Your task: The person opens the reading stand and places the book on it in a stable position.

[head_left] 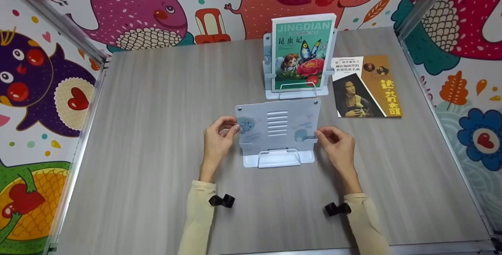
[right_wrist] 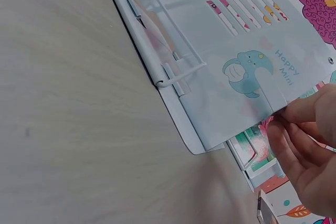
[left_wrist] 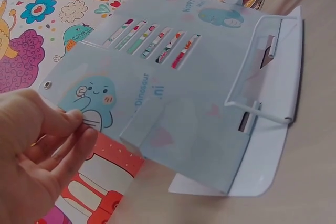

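A pale blue metal book stand stands open on the table with its back panel tilted up. Slots, cartoon dinosaurs and small lettering mark the panel. Along its front lip runs a wire page holder. My left hand pinches the panel's left edge between thumb and fingers, beside the dinosaur print. On the opposite side, my right hand pinches the right edge at the small side tab. The stand holds no book.
Behind it, a second book stand carries a green book upright. A brown and white book lies flat at the right. Cartoon-printed walls border the table at the back and sides.
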`<state>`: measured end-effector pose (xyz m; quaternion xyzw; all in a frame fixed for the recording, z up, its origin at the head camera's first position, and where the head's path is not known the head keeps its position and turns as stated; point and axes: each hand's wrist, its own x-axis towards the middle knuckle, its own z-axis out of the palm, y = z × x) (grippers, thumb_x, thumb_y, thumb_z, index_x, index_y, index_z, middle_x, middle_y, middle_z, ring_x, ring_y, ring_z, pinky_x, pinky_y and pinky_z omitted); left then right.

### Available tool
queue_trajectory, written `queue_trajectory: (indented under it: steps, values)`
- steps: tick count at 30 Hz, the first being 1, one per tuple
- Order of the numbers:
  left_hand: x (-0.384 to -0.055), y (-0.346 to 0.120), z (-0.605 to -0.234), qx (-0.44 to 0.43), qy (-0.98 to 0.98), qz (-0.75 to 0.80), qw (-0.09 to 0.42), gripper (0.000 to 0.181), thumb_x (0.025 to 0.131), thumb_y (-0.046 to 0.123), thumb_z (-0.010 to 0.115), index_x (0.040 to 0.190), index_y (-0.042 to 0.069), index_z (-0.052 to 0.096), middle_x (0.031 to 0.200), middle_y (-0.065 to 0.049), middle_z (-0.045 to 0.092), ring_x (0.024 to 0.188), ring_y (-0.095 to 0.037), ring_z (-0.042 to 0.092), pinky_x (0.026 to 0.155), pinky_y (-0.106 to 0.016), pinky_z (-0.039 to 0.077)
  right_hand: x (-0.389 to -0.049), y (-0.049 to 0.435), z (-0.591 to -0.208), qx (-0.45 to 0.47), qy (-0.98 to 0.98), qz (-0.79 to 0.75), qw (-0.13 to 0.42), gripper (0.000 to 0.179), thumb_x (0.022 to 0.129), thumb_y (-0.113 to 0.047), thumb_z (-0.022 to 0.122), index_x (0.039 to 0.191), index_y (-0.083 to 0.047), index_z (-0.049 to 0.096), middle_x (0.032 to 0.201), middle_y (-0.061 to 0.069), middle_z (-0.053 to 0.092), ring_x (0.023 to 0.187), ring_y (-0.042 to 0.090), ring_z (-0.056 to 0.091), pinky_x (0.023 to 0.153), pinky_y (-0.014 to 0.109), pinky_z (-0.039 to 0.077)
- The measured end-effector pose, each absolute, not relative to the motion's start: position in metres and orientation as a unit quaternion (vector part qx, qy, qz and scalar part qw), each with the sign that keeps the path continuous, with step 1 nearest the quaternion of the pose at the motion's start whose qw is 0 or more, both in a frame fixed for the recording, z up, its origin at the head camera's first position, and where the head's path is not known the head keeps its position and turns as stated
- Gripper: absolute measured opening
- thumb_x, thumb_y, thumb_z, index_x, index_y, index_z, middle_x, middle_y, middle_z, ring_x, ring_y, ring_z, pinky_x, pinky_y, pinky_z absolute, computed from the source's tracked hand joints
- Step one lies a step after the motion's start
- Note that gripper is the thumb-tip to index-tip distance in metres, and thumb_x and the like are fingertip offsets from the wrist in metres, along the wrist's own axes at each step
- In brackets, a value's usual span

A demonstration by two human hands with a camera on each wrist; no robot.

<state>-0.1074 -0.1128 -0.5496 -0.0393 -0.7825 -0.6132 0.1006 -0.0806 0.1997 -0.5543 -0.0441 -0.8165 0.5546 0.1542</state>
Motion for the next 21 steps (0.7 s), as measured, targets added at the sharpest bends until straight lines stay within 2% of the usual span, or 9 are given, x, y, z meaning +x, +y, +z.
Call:
queue_trajectory:
  steps: [10, 13, 15, 17, 21]
  values:
    - [-0.107, -0.109, -0.55, -0.04, -0.78, -0.614, 0.113, 0.017, 0.088, -0.008, 0.071, 0.105, -0.006, 0.067, 0.098, -0.02, 0.069, 0.089, -0.029, 0.07, 0.079, -0.028, 0.062, -0.085, 0.204, -0.551, -0.04, -0.821, 0.554, 0.134, 0.008, 0.085, 0.005, 0.076, 0.091, 0.01, 0.074, 0.082, 0.024, 0.071, 0.066, 0.009, 0.054, 0.059, 0.01, 0.043]
    - [-0.107, -0.105, -0.551, -0.035, -0.78, -0.611, 0.133, 0.019, 0.089, -0.008, 0.069, 0.108, -0.006, 0.066, 0.103, -0.02, 0.069, 0.096, -0.03, 0.069, 0.088, -0.03, 0.061, -0.085, 0.207, -0.55, -0.037, -0.82, 0.558, 0.124, 0.007, 0.087, 0.005, 0.074, 0.092, 0.01, 0.073, 0.083, 0.024, 0.07, 0.068, 0.009, 0.054, 0.06, 0.011, 0.043]
    - [-0.105, -0.098, -0.549, -0.016, -0.772, -0.612, 0.168, 0.019, 0.091, -0.006, 0.067, 0.11, -0.004, 0.066, 0.107, -0.018, 0.068, 0.102, -0.028, 0.067, 0.095, -0.031, 0.058, -0.085, 0.211, -0.548, -0.038, -0.82, 0.559, 0.118, 0.007, 0.088, 0.006, 0.073, 0.092, 0.011, 0.071, 0.084, 0.024, 0.069, 0.069, 0.008, 0.055, 0.062, 0.012, 0.044]
    - [-0.102, -0.084, -0.547, 0.009, -0.756, -0.614, 0.227, 0.018, 0.092, -0.006, 0.064, 0.11, -0.003, 0.065, 0.107, -0.015, 0.066, 0.104, -0.025, 0.064, 0.098, -0.029, 0.054, -0.085, 0.218, -0.545, -0.046, -0.822, 0.556, 0.114, 0.007, 0.089, 0.006, 0.071, 0.094, 0.011, 0.07, 0.085, 0.023, 0.068, 0.071, 0.006, 0.056, 0.064, 0.012, 0.045]
    - [-0.093, -0.039, -0.536, -0.008, -0.721, -0.606, 0.335, 0.013, 0.091, -0.008, 0.061, 0.101, 0.0, 0.063, 0.098, -0.013, 0.06, 0.092, -0.024, 0.058, 0.084, -0.028, 0.05, -0.093, 0.239, -0.537, -0.073, -0.812, 0.566, 0.125, 0.008, 0.092, 0.007, 0.065, 0.096, 0.014, 0.065, 0.085, 0.018, 0.067, 0.072, 0.005, 0.057, 0.065, 0.012, 0.046]
